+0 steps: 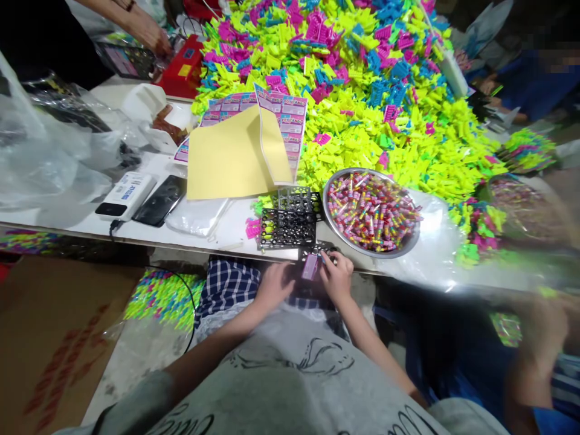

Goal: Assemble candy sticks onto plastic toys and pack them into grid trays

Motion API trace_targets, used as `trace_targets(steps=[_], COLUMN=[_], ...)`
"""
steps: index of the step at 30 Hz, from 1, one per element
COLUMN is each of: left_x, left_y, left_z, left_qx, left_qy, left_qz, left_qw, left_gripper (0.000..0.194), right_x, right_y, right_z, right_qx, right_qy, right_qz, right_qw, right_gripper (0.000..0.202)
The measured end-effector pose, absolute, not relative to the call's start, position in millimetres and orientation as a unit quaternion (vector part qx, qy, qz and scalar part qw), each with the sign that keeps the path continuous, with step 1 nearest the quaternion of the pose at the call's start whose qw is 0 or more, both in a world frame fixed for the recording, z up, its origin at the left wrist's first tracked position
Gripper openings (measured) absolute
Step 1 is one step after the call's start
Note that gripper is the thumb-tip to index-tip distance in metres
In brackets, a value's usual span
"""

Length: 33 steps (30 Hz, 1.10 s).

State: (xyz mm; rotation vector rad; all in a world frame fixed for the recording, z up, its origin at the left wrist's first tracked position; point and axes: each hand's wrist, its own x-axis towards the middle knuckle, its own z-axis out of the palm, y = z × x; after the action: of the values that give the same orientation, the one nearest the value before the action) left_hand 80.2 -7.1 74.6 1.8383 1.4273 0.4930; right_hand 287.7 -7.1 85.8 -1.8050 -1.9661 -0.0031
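At the table's front edge, my right hand has its fingers closed on a small black plastic piece with a flat purple part. My left hand is just left of it, fingers stretched out and holding nothing I can see. Black openwork plastic frames lie in a stack on the table right beyond my hands. To their right stands a round metal bowl full of small pink-and-yellow wrapped tubes. Printed sticker sheets and a plain yellow sheet lie behind the frames.
A large heap of yellow, pink and blue plastic pieces covers the table's back. A phone, a white power bank and plastic bags lie left. Co-workers' hands show at upper left and right. A cardboard box stands below.
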Motion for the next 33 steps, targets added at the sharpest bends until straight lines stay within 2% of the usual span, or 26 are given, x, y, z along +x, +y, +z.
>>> trace_targets(steps=[5, 10, 18, 33], left_x=[90, 103, 106, 108], left_y=[20, 52, 53, 49], left_z=[105, 110, 107, 106], left_qx=[0.859, 0.911, 0.917, 0.911], left_qy=[0.443, 0.372, 0.360, 0.374], left_qz=[0.164, 0.103, 0.093, 0.094], left_qw=[0.195, 0.145, 0.146, 0.149], left_gripper=[0.081, 0.100, 0.104, 0.104], right_x=[284, 280, 276, 277], right_y=[-5, -4, -1, -15], right_z=[86, 91, 88, 61], right_qx=[-0.668, -0.685, -0.692, -0.640], right_qy=[-0.711, -0.693, -0.669, -0.703], right_qz=[-0.021, -0.011, 0.010, -0.044], right_qw=[0.217, 0.225, 0.270, 0.307], right_gripper=[0.030, 0.020, 0.011, 0.012])
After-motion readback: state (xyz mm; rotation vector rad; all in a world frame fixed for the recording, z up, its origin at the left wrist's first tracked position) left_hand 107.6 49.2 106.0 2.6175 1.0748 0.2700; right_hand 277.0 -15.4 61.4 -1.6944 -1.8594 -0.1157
